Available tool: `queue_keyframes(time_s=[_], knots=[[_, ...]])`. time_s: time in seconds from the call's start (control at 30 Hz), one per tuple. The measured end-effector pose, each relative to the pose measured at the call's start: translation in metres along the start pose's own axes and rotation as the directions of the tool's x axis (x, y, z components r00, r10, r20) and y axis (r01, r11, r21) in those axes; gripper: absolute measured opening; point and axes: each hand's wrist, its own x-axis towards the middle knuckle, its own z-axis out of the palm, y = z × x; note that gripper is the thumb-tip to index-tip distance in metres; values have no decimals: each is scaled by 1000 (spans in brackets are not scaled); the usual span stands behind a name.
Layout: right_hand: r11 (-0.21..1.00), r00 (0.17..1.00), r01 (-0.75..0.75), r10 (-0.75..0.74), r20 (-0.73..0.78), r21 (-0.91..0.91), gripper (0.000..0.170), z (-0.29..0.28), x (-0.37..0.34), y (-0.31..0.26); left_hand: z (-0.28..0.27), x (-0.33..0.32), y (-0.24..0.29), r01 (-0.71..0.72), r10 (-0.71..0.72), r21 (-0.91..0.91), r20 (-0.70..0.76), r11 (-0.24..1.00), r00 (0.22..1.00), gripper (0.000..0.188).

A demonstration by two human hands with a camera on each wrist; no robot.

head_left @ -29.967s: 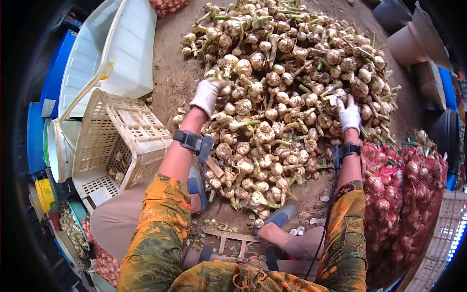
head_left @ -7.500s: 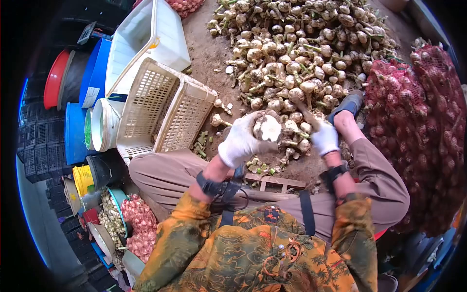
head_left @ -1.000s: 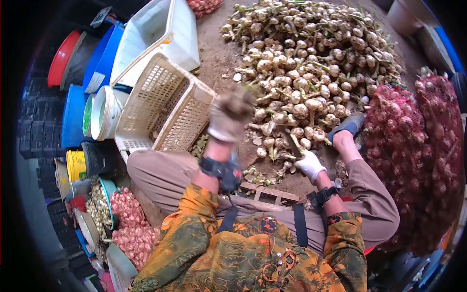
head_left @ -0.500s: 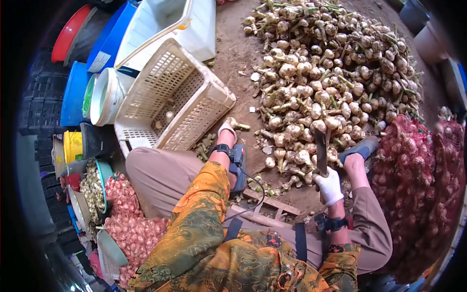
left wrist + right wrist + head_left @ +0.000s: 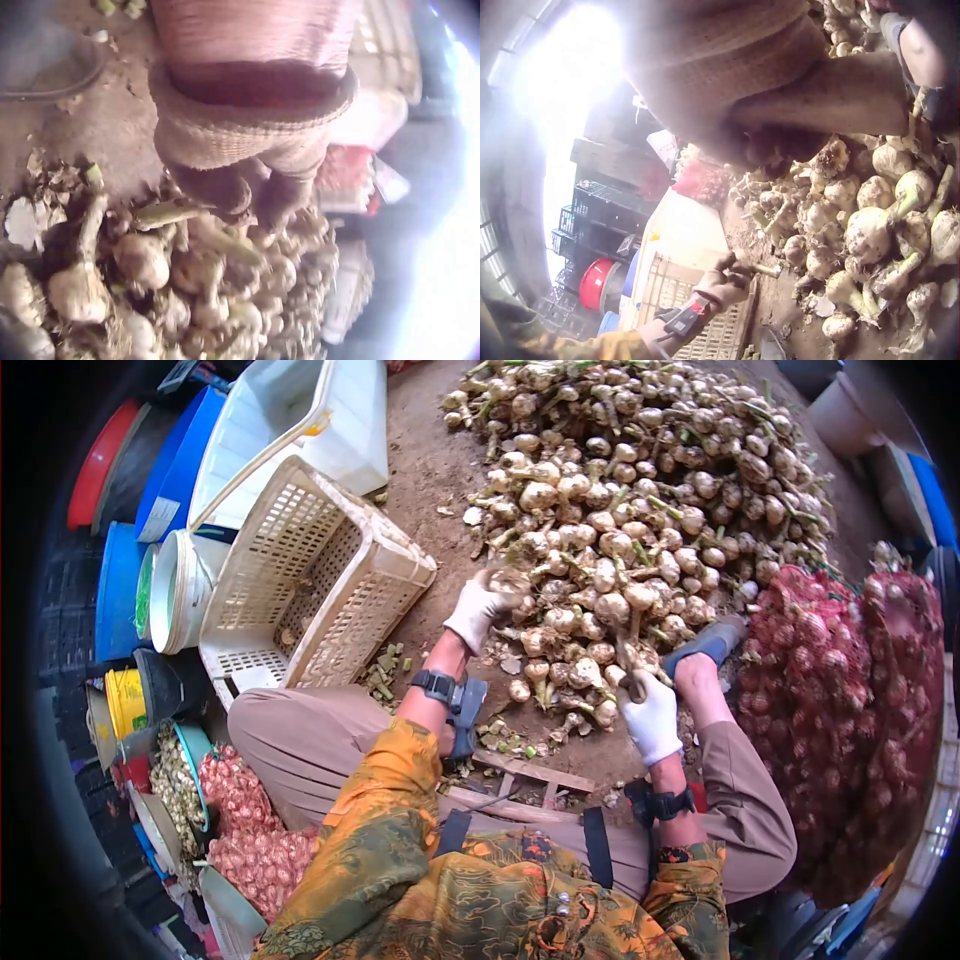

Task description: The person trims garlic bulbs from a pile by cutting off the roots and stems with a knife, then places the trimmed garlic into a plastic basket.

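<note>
We log garlic bulbs (image 5: 612,608), rough and matt; knit cloth (visibly ribbed) on the left hand (image 5: 240,157); matt plastic crate (image 5: 362,622); smooth plastic tub (image 5: 354,445).

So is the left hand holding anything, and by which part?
The left hand appears to hold a garlic with its stem poking out past the fingers; whether they grip the bulb or the stem's base cannot be told.

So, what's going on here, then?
A seated person is working at a big heap of garlic on the ground. Their left hand is at the heap's edge, seemingly gripping a garlic bulb, though it is blurred. Their right hand holds what looks like a knife. Cut stem pieces lie beside the perforated crate, and filled red mesh bags stand on the right.
</note>
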Motion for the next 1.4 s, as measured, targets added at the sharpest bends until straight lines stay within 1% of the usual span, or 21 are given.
queue_keyframes(time_s=[0.1,0.13,0.2,0.23,0.27,0.4,0.47,0.5,0.53,0.6,0.63,0.87,0.9,0.93,1.0,1.07,1.13,1.23,1.3,1.33,1.4], knots=[[974,980,156,-173,-97,-162,18,-20,-1,-38,53,-25,41,40,-158,567,159,822,975,88],[963,962,214,-237,-132,-166,20,-22,-4,-41,62,-30,37,-110,-66,601,262,791,963,82],[925,945,275,-310,-101,-263,26,-31,-10,-54,77,-44,24,-222,80,246,481,943,873,73],[913,950,277,-307,-58,-300,25,-35,-13,-59,82,-51,23,-337,128,366,490,868,862,68],[899,952,284,-306,-14,-334,23,-39,-16,-64,88,-58,29,-717,381,538,611,444,694,65],[909,956,277,-294,-9,-311,25,-47,-28,-72,100,-77,40,-735,346,580,649,351,677,61],[899,948,269,-310,-68,-346,23,-40,-30,-63,104,-86,47,-694,335,581,611,425,717,58],[883,930,297,-354,-102,-365,17,-35,-27,-54,103,-93,49,-604,291,496,570,624,768,54],[886,917,310,-375,-140,-345,16,-32,-25,-47,105,-94,52,-625,282,617,566,477,774,51],[887,910,329,-389,-140,-324,15,-27,-26,-45,102,-99,58,-573,176,609,586,549,791,50],[885,894,357,-416,-165,-297,14,-23,-24,-39,102,-102,58,-667,313,570,599,480,737,43],[889,916,364,-396,-68,-277,13,1,-29,-32,78,-123,55,-622,325,681,530,388,783,49],[906,917,370,-391,-73,-205,18,-5,-30,-36,81,-131,62,-430,190,677,402,598,896,56],[953,985,147,-166,-50,-264,22,-2,-20,-8,77,-145,75,-234,64,575,301,784,952,63],[947,996,-71,84,26,-315,24,-10,-7,42,72,-160,107,-421,185,683,394,597,900,66],[954,999,16,-25,-25,-299,23,-10,-8,9,81,-159,127,-295,27,769,341,568,940,72],[967,985,98,-128,-118,-233,24,-18,-8,-41,71,-140,96,-237,23,668,312,706,950,66],[933,951,288,-305,-52,-216,24,-23,-22,-79,70,-119,76,-413,126,685,429,601,895,61],[920,951,283,-306,-43,-270,24,-17,-24,-60,80,-115,80,-479,-13,804,516,351,856,67],[938,991,100,-122,-46,-331,20,-20,-18,-51,84,-124,80,-255,-26,671,379,696,925,70],[902,986,-125,161,52,-412,15,-28,-4,-14,84,-129,77,-164,-10,503,326,849,945,68]])
